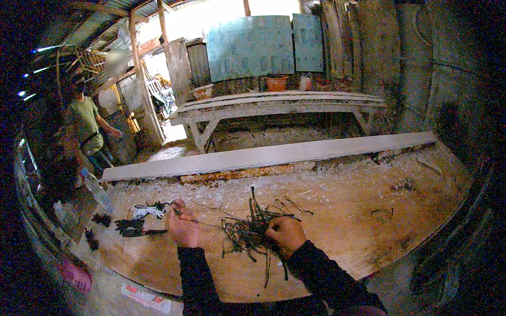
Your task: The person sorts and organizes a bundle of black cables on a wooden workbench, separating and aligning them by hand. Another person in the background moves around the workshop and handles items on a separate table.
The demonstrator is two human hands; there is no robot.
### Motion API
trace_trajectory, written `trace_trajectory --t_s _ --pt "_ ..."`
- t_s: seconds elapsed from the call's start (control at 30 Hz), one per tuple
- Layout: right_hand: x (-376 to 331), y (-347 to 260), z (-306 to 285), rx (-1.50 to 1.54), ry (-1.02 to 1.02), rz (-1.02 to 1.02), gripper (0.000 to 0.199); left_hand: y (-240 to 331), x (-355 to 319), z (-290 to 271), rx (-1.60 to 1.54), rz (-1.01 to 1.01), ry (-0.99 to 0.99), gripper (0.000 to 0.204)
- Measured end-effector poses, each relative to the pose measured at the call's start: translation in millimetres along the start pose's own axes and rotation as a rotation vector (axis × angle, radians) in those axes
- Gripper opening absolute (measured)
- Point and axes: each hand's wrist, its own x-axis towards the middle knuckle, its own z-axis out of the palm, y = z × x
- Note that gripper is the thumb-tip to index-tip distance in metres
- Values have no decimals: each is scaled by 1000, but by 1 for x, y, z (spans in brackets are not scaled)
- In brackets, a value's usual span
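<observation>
Logging a dark tangle of thin strands (240, 234) on the wooden desk (348, 221), near its middle and between the two hands; most of it spreads to the left of the right hand (287, 235). We see the right hand's fingers curled closed at the tangle's right side, clamped on some of its strands as far as we can judge, though which ones we can't tell. We see the left hand (183, 227) to the left of the tangle, fingers together, apparently pinching a thin strand (210, 226) that stretches across toward the tangle. Handling: we judge the strands very light and bendy but a bit springy, since several ends stick out fairly straight, so they likely snag on each other more than they slip. Hard pulls could tighten knots or snap a thin one; we can't tell the material. Best hold, we'd say, is a fingertip pinch on a free end, like the one poking out at the far side or those hanging toward the near edge, with the other hand steadying the clump. Left of the left hand we note a white bundle (148, 210), a dark bundle (129, 227) just beside it, and a clear bottle (97, 189) leaning near the desk's left end.
</observation>
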Motion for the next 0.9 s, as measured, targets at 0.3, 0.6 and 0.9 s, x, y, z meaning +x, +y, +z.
trace_trajectory --t_s 0.3,0.6,0.9 --pt "18 27 -1 295 220 58 15 32 3 -31 -222 65 -42 22" --pt "23 42 4 569 29 101 15 20 2 -21 129 73 -18 16" --pt "13 31 10 281 10 -102 16 -37 -26 23 694 -457 90 14"
